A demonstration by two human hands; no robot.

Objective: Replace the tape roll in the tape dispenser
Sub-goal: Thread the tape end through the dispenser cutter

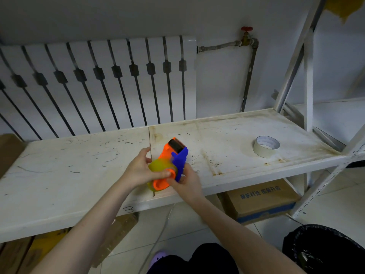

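Two hands over scuffed white metal shelf (pixel 79 175): left hand (pixel 141 171) clamped on yellowish translucent tape roll (pixel 160 165); orange-and-blue plastic tape dispenser (pixel 173 155) gripped by right hand (pixel 187 182); white paper tape roll (pixel 265 146) lying apart, far right.

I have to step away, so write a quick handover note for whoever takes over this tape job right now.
Left hand: gripping the yellowish tape roll seated on the dispenser.
Right hand: holding the dispenser by its blue handle, above the shelf.
White tape roll: lying flat on the shelf, far right, untouched.
Done: dispenser picked up.
Left: pull off the yellowish roll, fit the white one, thread the tape.
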